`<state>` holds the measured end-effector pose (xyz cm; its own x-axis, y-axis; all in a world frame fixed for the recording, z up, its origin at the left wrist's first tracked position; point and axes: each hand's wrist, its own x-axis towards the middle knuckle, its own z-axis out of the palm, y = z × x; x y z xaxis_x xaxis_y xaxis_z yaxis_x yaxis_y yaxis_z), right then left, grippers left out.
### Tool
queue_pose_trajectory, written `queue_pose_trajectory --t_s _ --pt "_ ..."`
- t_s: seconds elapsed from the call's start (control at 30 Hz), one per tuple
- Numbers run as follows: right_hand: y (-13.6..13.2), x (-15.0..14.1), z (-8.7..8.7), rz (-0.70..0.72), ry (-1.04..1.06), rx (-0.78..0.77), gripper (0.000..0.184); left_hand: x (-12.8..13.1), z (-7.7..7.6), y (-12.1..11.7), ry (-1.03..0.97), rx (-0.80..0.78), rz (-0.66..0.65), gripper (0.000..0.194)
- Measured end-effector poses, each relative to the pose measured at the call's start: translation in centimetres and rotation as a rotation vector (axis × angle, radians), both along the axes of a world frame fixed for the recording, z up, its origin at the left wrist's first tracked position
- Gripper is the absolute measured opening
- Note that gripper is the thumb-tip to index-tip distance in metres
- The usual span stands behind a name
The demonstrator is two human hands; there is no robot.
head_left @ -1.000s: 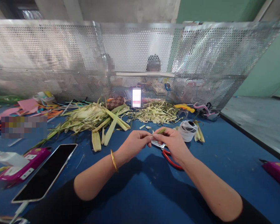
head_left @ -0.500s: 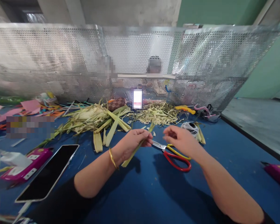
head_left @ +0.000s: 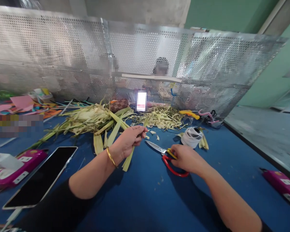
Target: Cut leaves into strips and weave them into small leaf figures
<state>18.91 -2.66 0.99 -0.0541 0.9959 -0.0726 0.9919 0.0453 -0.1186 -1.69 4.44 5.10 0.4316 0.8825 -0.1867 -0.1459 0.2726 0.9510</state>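
Note:
My left hand [head_left: 131,140] is closed around a narrow strip of pale green husk [head_left: 127,162], whose lower end hangs below the fingers. To its right, my right hand [head_left: 187,158] has its fingers curled on the yellow handle of a pair of scissors [head_left: 160,149]. The other scissor handle is a red loop, and the slim blades point left toward my left hand. Small pale scraps [head_left: 157,137] lie between the two hands. Just behind my right hand stands a spool of white string [head_left: 191,138].
A heap of husks [head_left: 89,120] lies back left, with shredded strips [head_left: 163,117] right of it. A phone [head_left: 43,177] and a magenta power strip [head_left: 19,166] are at left; another magenta strip [head_left: 281,185] is far right. A perforated metal screen [head_left: 140,51] closes off the back.
My right hand has let go of the husk strip, moved right and down, and taken hold of the scissors. My left hand keeps the strip and has shifted left.

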Motion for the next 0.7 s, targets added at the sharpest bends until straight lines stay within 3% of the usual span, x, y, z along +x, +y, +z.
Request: queue_pose_trajectory --t_s 0.13,0.27,0.47,0.57,0.7 --pt "0.9 -1.6 -1.4 0.126 0.252 0.123 0.018 0.2 -0.3 -0.2 -0.003 0.0 -0.024 0.024" --pt "1.8 -0.7 -1.4 -0.034 -0.121 0.341 0.023 0.3 -0.7 -0.1 0.001 -0.015 -0.056 0.023" --pt "2.5 1.5 2.0 -0.12 -0.383 0.494 0.028 0.2 -1.2 0.1 0.002 -0.02 -0.119 0.021" --pt "3.9 1.3 2.8 -0.066 -0.54 0.417 0.023 0.1 -1.1 0.1 -0.001 -0.03 -0.137 0.02" --pt "6.2 0.5 2.0 -0.092 -0.506 0.28 0.02 -0.1 -0.9 0.2 -0.018 -0.033 -0.158 0.019"
